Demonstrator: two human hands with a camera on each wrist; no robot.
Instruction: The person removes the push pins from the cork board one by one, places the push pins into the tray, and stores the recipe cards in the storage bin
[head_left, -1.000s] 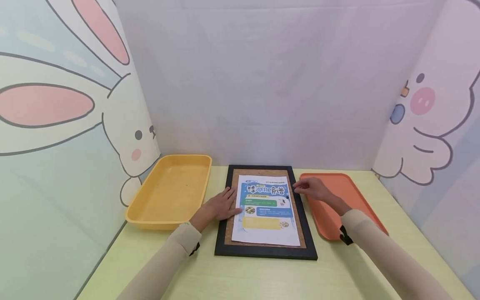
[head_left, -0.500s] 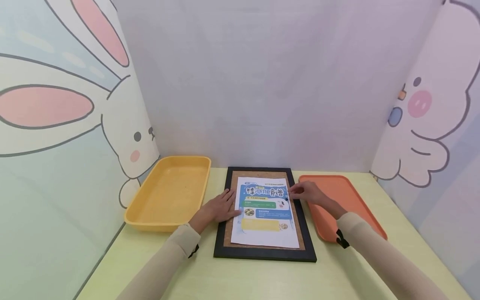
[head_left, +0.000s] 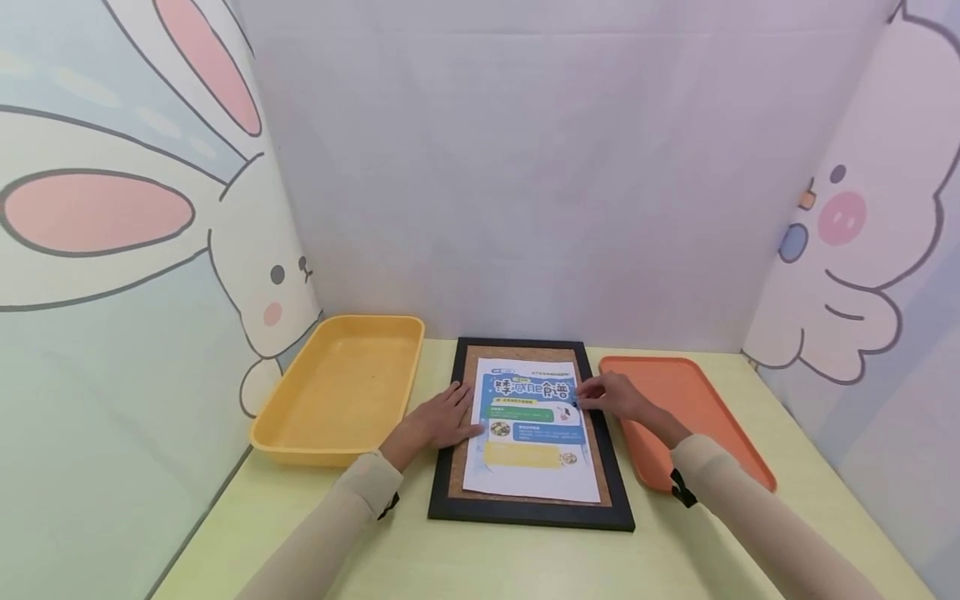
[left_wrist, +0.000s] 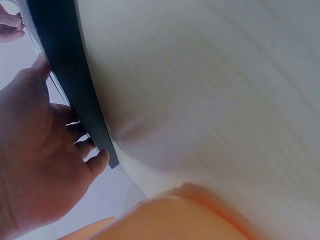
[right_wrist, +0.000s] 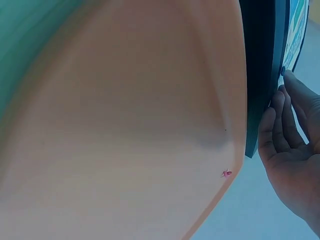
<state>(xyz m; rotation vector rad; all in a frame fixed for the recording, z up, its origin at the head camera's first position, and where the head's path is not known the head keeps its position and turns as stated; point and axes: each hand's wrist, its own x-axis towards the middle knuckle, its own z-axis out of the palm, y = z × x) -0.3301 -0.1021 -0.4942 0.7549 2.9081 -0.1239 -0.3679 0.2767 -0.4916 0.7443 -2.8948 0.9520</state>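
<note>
Head view, mid-frame: dark stud (head_left: 575,405) just beside the nearer right hand (head_left: 611,397), grasp unclear; left hand (head_left: 437,418) spread, unclenched.

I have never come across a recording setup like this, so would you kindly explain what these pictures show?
There is no machine here: a person works with two bare hands. The wide picture comes from a camera on the head, looking forward and down; the other two come from cameras on each wrist, so they look tilted.

On the pale table lies a black-framed corkboard with a printed sheet on it. A yellow tray stands to its left, an orange tray to its right.

The left hand rests on the board's left side, its thumb over the sheet's edge. The right hand's fingertips are at a small dark piece near the sheet's right edge; whether they grip it is unclear.
</note>
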